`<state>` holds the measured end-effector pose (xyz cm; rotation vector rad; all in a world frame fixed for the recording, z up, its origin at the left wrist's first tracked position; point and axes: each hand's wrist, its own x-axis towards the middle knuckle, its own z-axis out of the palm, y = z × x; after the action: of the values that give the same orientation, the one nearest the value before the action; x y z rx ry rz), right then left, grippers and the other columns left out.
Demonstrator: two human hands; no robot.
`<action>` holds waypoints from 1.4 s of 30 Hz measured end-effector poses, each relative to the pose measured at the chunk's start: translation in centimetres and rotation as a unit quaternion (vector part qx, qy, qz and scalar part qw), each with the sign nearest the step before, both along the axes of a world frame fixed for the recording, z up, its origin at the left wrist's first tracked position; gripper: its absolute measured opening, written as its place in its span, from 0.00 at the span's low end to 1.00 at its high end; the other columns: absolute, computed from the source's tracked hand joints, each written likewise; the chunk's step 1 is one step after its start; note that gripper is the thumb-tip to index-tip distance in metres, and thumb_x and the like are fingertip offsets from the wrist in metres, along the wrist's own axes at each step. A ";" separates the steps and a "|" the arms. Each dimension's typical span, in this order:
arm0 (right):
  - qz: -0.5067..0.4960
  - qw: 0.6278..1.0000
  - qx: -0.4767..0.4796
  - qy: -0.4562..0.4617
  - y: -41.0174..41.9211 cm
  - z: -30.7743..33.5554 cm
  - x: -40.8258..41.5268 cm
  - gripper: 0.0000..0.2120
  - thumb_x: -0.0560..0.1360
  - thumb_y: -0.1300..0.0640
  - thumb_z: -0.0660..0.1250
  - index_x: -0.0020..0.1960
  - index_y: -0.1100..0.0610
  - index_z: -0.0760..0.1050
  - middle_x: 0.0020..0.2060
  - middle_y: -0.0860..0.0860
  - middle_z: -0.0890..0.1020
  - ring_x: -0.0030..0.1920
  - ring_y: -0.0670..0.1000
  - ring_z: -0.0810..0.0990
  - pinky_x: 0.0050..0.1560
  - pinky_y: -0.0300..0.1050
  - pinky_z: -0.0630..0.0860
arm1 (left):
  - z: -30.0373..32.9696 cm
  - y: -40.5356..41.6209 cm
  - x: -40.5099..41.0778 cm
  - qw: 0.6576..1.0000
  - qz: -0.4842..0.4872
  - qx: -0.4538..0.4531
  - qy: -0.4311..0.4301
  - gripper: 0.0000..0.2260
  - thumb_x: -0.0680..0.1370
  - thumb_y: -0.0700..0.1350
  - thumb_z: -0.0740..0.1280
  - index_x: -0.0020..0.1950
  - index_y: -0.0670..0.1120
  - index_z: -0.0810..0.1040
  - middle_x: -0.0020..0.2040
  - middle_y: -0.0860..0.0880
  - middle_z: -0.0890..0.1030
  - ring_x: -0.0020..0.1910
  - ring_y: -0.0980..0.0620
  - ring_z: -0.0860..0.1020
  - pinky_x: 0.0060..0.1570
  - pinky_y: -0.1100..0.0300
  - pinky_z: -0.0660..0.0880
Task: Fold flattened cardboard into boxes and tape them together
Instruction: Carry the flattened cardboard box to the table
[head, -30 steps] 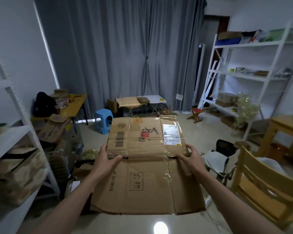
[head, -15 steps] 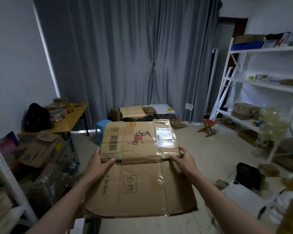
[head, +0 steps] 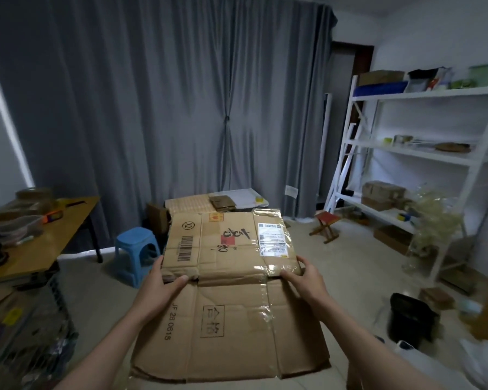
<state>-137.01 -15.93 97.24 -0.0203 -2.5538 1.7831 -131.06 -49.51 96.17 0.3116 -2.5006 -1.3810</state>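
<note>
At centre frame, the left hand (head: 164, 285) and right hand (head: 304, 278) are gripping the flattened cardboard (head: 228, 280) at its side edges along the crease. Keep both grips level while pushing inward to open the panels squarely.

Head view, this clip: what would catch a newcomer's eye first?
The flattened cardboard fills the lower centre, held out in the air by both hands: the left hand grips its left edge and the right hand its right edge, along a fold line. Its far half bears a white shipping label and a barcode. Behind hangs a grey curtain, with white shelving at right.
</note>
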 end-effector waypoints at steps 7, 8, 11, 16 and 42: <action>-0.064 0.998 0.001 0.013 -1.6 0.8 -10.4 0.32 0.73 0.54 0.76 0.74 0.55 0.68 0.58 0.52 0.81 0.52 0.48 0.78 0.50 0.39 0.72 | 1.2 -1.7 -14.7 0.998 -0.058 -0.027 0.004 0.37 0.74 0.53 0.73 0.78 0.50 0.59 0.70 0.48 0.73 0.67 0.47 0.73 0.64 0.47 0.72; -0.077 0.997 0.008 0.013 -1.5 0.8 -11.8 0.33 0.73 0.54 0.76 0.74 0.55 0.68 0.60 0.53 0.80 0.54 0.49 0.78 0.53 0.41 0.72 | 1.2 -1.6 -16.6 0.998 -0.064 -0.026 0.002 0.37 0.74 0.52 0.73 0.78 0.49 0.58 0.70 0.48 0.73 0.67 0.47 0.72 0.64 0.47 0.71; -0.112 0.994 0.010 0.015 -1.0 0.4 -16.1 0.32 0.72 0.54 0.76 0.73 0.55 0.69 0.61 0.55 0.81 0.56 0.51 0.78 0.57 0.42 0.73 | 0.9 -1.1 -22.4 0.996 -0.084 -0.027 -0.003 0.36 0.73 0.53 0.74 0.77 0.50 0.61 0.70 0.48 0.73 0.67 0.47 0.72 0.66 0.44 0.71; -0.137 0.990 0.020 0.001 0.2 -1.0 -24.4 0.31 0.73 0.55 0.76 0.73 0.55 0.70 0.55 0.52 0.81 0.54 0.51 0.79 0.58 0.44 0.74 | -0.6 -0.1 -32.1 0.994 -0.104 -0.029 -0.009 0.34 0.72 0.53 0.75 0.74 0.52 0.65 0.65 0.51 0.77 0.62 0.50 0.75 0.61 0.49 0.73; -0.168 0.986 -0.001 0.004 4.8 -3.5 -70.5 0.30 0.74 0.58 0.74 0.73 0.56 0.69 0.54 0.48 0.80 0.47 0.45 0.77 0.52 0.39 0.73 | -2.0 5.4 -80.6 0.989 -0.133 -0.054 -0.034 0.35 0.76 0.53 0.72 0.78 0.46 0.61 0.71 0.44 0.72 0.70 0.44 0.68 0.70 0.45 0.66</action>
<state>-207.54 -11.15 93.70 -0.4162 -2.3666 1.6535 -211.61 -44.11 94.21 0.0006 -2.7414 -1.3394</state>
